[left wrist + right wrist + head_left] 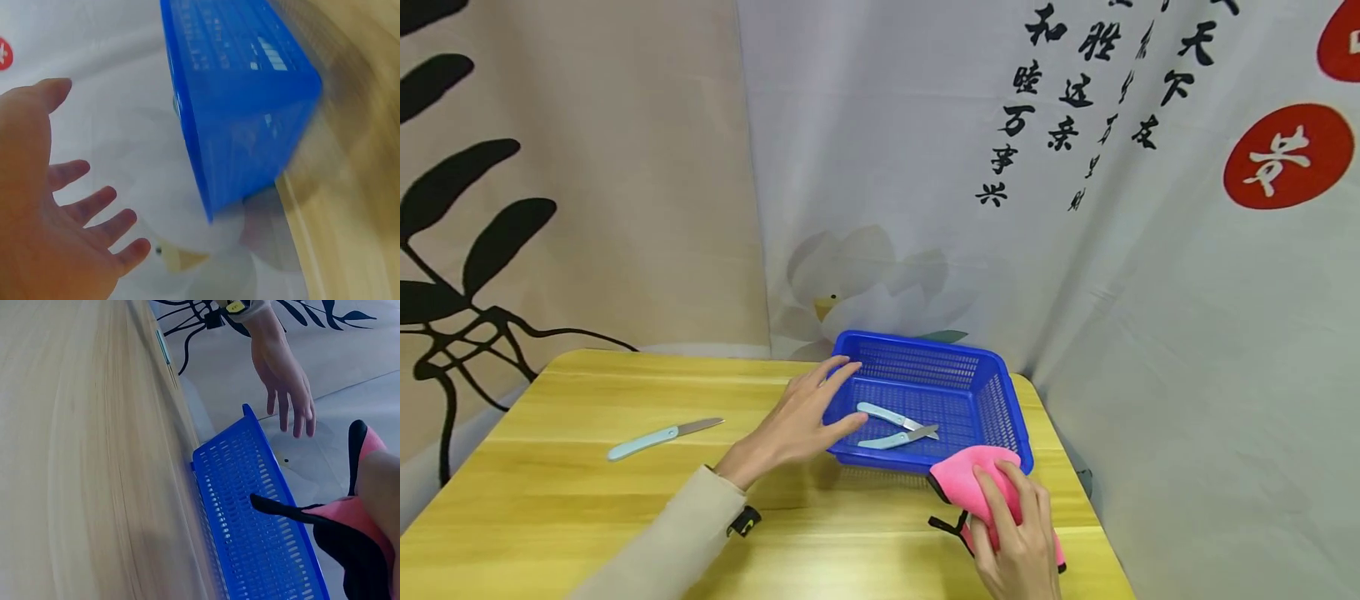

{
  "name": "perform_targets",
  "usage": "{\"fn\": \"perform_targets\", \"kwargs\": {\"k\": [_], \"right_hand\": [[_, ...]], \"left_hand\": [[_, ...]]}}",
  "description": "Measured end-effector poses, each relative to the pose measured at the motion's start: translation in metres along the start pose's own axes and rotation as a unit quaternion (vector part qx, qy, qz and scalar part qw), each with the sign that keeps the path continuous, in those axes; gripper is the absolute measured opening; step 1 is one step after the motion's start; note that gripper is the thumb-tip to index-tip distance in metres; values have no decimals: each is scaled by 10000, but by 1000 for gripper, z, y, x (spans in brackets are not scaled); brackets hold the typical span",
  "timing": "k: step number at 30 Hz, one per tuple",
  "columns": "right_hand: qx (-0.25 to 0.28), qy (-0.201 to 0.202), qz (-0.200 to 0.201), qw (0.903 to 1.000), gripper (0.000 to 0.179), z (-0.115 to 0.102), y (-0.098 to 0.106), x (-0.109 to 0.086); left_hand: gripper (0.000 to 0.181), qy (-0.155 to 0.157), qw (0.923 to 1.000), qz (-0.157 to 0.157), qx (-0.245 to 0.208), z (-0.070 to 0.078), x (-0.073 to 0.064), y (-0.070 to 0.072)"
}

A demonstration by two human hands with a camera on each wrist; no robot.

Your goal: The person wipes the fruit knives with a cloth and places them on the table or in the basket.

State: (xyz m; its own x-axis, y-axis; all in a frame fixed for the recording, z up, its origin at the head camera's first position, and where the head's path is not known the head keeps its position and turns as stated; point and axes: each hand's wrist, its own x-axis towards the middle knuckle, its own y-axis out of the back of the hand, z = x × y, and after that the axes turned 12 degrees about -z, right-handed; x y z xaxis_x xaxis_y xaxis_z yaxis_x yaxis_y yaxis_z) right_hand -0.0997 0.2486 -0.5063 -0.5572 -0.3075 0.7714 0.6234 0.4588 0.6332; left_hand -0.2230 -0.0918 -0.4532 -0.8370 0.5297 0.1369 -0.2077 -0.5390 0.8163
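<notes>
My left hand (805, 417) reaches over the left side of a blue plastic basket (1006, 400), fingers spread and holding nothing. In the left wrist view its palm and fingertips stand apart from the basket wall (244, 131). My right hand (1021, 537) grips a pink cloth with black edging (967, 477) at the basket's near right corner; a black loop dangles from the cloth. Inside the basket lie two small knives with pale blue handles, one knife (880, 412) behind the other knife (886, 441), their blades crossing.
A third pale-blue-handled knife (651, 443) lies on the wooden table (820, 533), left of my left hand, blade pointing right. Behind the table hangs a printed curtain (895, 167), which also runs along the right side. The basket stands near the table's back right edge.
</notes>
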Motion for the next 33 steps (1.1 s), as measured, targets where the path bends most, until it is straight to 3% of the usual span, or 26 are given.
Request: {"fn": "perform_targets", "kwargs": {"k": [11, 20, 26, 33], "right_hand": [[283, 878, 93, 9957, 43, -8, -14, 19], [396, 1322, 156, 9903, 40, -19, -25, 34], [449, 1397, 38, 9892, 41, -27, -30, 40], [586, 1585, -20, 9856, 47, -40, -35, 51]], "left_hand": [[87, 641, 9967, 491, 22, -59, -62, 24], [89, 1304, 9900, 527, 51, -122, -121, 46], [89, 1590, 9854, 479, 371, -158, -146, 48], [83, 1874, 9803, 232, 584, -193, -164, 41]]}}
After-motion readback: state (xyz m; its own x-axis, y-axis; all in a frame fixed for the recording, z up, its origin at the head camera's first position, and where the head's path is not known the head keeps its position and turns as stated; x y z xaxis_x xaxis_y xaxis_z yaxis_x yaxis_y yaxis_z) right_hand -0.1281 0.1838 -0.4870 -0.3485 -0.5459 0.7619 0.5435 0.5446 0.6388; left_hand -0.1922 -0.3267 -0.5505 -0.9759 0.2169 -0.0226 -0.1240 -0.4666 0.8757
